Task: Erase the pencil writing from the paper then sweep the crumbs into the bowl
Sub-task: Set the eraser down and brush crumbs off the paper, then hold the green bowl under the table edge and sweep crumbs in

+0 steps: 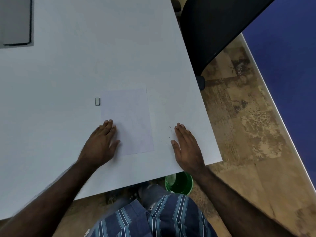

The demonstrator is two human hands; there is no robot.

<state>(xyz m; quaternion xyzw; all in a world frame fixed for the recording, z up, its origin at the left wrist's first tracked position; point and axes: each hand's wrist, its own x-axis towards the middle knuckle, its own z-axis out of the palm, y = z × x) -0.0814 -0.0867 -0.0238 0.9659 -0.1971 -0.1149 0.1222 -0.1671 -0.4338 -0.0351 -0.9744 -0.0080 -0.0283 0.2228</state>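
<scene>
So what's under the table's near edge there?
A green bowl sits below the table edge, near the right hand. Its far rim is covered by the tabletop; contents unclear.

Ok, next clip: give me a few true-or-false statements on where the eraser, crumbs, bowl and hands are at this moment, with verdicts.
1. The eraser lies on the table beside the paper's left edge, held by no hand. True.
2. The left hand rests flat with its fingers on the paper. True.
3. The crumbs lie on the paper. False: they lie on the bare table, between the paper and the right hand.
4. The green bowl stands on the table. False: it sits below the table's near edge.
5. The right hand grips the eraser. False: it lies open on the table, fingers straight, beside the crumbs.
</scene>
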